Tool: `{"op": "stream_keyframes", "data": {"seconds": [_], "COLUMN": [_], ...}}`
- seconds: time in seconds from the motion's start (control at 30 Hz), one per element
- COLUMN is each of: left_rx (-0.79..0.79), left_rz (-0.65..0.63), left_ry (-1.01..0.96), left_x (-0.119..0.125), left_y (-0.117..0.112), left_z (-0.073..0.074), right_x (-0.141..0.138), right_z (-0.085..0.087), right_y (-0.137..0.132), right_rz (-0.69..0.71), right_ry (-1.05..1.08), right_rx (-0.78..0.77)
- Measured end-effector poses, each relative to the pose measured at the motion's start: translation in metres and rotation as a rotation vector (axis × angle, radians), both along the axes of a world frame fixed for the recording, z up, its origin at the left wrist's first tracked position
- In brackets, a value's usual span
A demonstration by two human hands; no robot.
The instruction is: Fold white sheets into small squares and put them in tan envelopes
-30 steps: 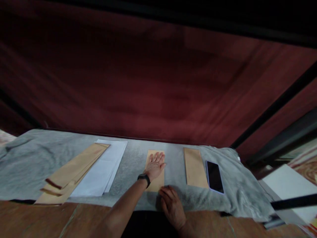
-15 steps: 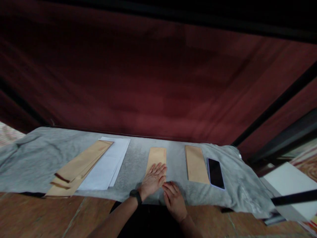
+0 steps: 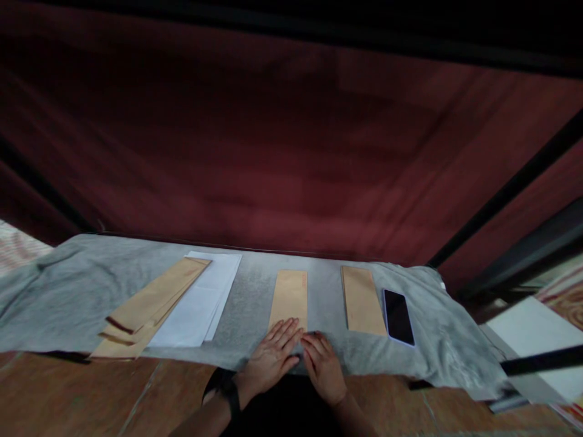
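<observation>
The left hand (image 3: 272, 358) has slid down the brown paper envelope (image 3: 290, 294) at lower centre of the frame, so its upper part and red print now show uncovered. That hand lies palm down, fingers extended and nearly side by side over the near end. The right hand (image 3: 325, 367) is bent at the near right corner; whether it pinches the paper, I cannot tell. Farther out, brown envelopes (image 3: 364, 300) and a smartphone (image 3: 399, 317) lie lower right, white sheets (image 3: 191, 315) lower left.
</observation>
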State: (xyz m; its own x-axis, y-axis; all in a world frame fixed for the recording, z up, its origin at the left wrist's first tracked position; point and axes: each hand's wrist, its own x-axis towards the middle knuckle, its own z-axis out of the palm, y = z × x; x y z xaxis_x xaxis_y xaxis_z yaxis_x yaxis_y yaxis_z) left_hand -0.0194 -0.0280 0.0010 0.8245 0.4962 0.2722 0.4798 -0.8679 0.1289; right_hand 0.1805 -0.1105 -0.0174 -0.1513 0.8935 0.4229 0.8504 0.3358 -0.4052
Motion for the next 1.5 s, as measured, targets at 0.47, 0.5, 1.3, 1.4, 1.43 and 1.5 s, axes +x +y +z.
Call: {"op": "stream_keyframes", "data": {"seconds": [0.47,0.5,1.3,1.4,1.43,1.5], "left_rx": [-0.007,-0.007,-0.087,-0.107,-0.108,-0.105], "left_rz": [-0.014,-0.012,-0.028,-0.002,0.005,0.028], "left_ry": [-0.004,0.002,-0.002,-0.014,-0.009,0.014], "left_x": [-0.010,-0.011,-0.011,-0.008,-0.007,-0.001], "left_y": [-0.005,-0.005,-0.004,-0.002,0.000,0.006], "left_z": [-0.005,-0.005,0.007,0.008,0.007,0.005], "right_x": [0.011,0.012,0.001,-0.001,-0.002,-0.004], "right_z": [0.001,0.002,0.011,0.014,0.014,0.016], "right_y": [0.077,0.086,0.009,-0.003,-0.004,-0.003], "right_rz": [-0.047,-0.063,0.073,0.071,0.066,0.050], "right_ry": [-0.084,-0.108,-0.105,-0.081,-0.074,-0.055], "right_rx": [-0.137,-0.154,-0.087,-0.051,-0.040,-0.020]}}
